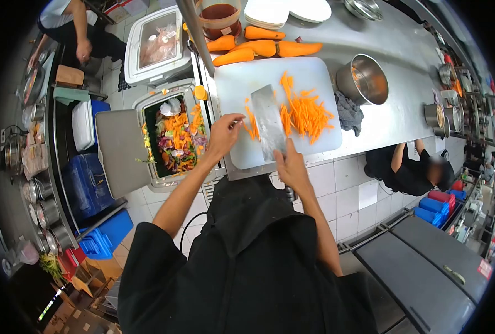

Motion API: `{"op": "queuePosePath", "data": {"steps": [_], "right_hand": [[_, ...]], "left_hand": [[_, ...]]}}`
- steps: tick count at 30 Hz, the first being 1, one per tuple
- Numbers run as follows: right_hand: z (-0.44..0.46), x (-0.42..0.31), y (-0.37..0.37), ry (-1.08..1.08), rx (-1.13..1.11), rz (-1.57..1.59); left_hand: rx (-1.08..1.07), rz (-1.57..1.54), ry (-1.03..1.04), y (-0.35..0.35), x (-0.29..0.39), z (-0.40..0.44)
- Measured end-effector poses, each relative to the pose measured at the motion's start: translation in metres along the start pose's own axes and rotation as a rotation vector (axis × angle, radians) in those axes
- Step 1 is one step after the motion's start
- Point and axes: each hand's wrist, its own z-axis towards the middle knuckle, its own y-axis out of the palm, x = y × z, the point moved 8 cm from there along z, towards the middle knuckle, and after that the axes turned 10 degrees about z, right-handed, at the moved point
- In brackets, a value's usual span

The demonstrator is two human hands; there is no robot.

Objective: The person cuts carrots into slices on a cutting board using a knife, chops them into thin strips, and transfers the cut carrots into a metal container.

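Observation:
My right hand [295, 170] grips the handle of a cleaver [267, 119], whose broad blade lies across a white cutting board [239, 151]. To the right of the blade is a loose pile of carrot sticks [311, 116]; a few more carrot strips [251, 125] lie on its left side. My left hand [225, 135] is over the board's left edge, beside those strips, its fingers bent close together; whatever they may hold is too small to make out. Peeled whole carrots [300, 49] lie along the far side of the board.
A steel pot [363, 80] and a grey cloth [348, 113] are right of the board. Left stands an open bin [175, 136] of vegetable scraps, below a lidded white container [157, 47]. White plates [309, 9] are at the back. Two other people are nearby, left and right.

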Motion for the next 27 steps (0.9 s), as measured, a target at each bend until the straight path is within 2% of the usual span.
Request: {"op": "queuePosePath", "data": {"steps": [1, 2, 3, 4, 6, 7, 8, 10, 14, 17, 20, 23, 27], "right_hand": [[-0.003, 0.006, -0.01, 0.183, -0.015, 0.032], [-0.004, 0.003, -0.016, 0.185, 0.011, 0.038], [-0.008, 0.003, -0.016, 0.201, -0.025, 0.254], [-0.011, 0.002, -0.017, 0.208, -0.057, 0.468], [-0.014, -0.001, -0.021, 0.181, -0.043, 0.52], [-0.014, 0.001, -0.018, 0.195, -0.088, 0.549], [-0.014, 0.004, -0.017, 0.205, -0.135, 0.577], [-0.017, 0.008, -0.025, 0.2, -0.111, 0.566], [-0.018, 0.019, -0.038, 0.2, -0.085, 0.549], [-0.019, 0.026, -0.047, 0.2, -0.064, 0.535], [-0.022, 0.022, -0.053, 0.178, -0.071, 0.56], [-0.021, 0.022, -0.061, 0.172, -0.053, 0.589], [-0.013, 0.035, -0.07, 0.163, -0.013, 0.604]], "left_hand": [[-0.007, 0.003, 0.011, 0.001, 0.002, 0.0], [-0.016, -0.403, -0.184, 0.009, -0.01, 0.001], [-0.043, -0.807, -0.385, 0.025, -0.017, 0.0], [-0.082, -0.808, -0.37, 0.032, -0.009, 0.002], [-0.528, -1.595, -0.506, 0.066, 0.03, -0.008], [-0.49, -1.579, -0.597, 0.074, 0.04, -0.011], [-0.515, -1.573, -0.587, 0.078, 0.045, -0.011], [-0.629, -1.682, -0.517, 0.086, 0.059, -0.012], [-0.745, -1.803, -0.507, 0.101, 0.064, -0.003], [-0.834, -1.774, -0.449, 0.11, 0.074, 0.003], [-0.968, -1.901, -0.487, 0.12, 0.076, 0.008], [-0.917, -1.849, -0.396, 0.119, 0.09, 0.019], [-0.883, -1.756, -0.407, 0.126, 0.09, 0.028]]}}
